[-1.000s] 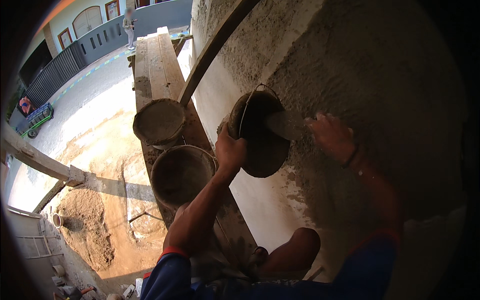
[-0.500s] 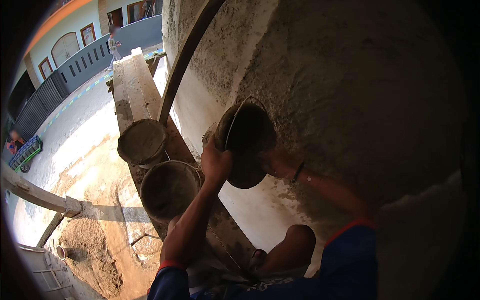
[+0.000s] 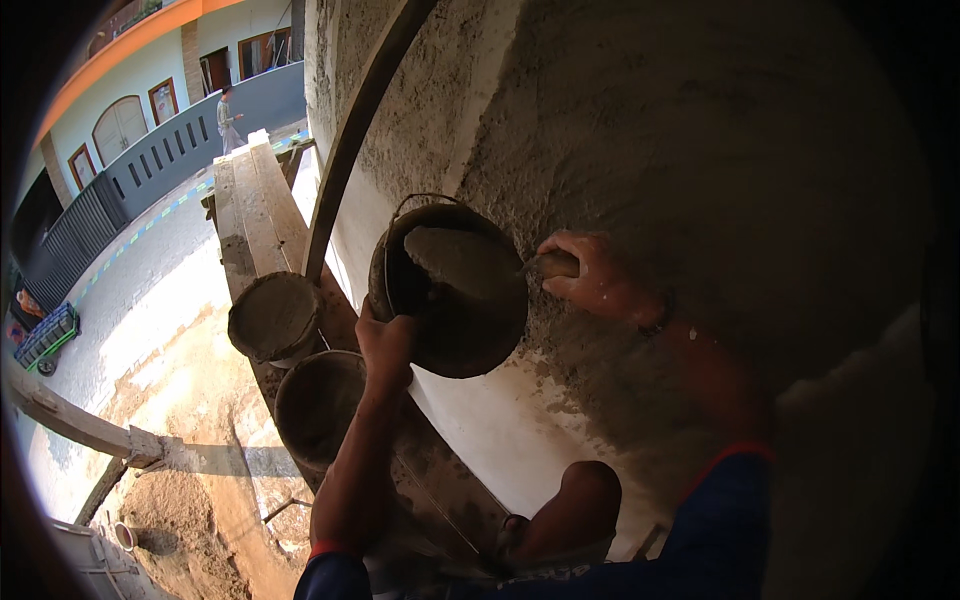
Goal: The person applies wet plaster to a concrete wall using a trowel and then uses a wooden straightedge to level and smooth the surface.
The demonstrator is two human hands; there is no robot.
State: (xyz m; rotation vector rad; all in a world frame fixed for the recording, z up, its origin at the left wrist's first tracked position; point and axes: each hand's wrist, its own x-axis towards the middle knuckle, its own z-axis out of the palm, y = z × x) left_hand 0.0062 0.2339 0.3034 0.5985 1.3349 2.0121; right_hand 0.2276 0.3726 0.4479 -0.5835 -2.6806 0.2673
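My left hand (image 3: 386, 345) grips the near-left rim of a dark bucket (image 3: 462, 345), tilted so its mouth faces me. A wire handle arches over the bucket's far side. My right hand (image 3: 595, 278) is closed around the handle of a trowel (image 3: 560, 264) at the bucket's right edge. The trowel's grey blade appears to reach across the bucket's mouth; in the shadow I cannot tell how much mortar is on it. Beside my left forearm, a second bucket (image 3: 310, 405) stands on the planks, and just beyond it a third bucket (image 3: 275, 318) looks full of grey mortar.
A long plank scaffold (image 3: 262, 215) runs away from me along a rough plastered wall (image 3: 620, 130). One curved-looking pole (image 3: 350, 140) rises beside it. Below lie a sand heap (image 3: 180, 510) and a pale yard. A person (image 3: 228, 120) walks by a grey fence; a loaded cart (image 3: 48, 338) stands left.
The bucket has shifted left and turned its mouth toward me. My right hand has drawn right from the bucket, and the trowel now shows in it. The distant person has moved slightly.
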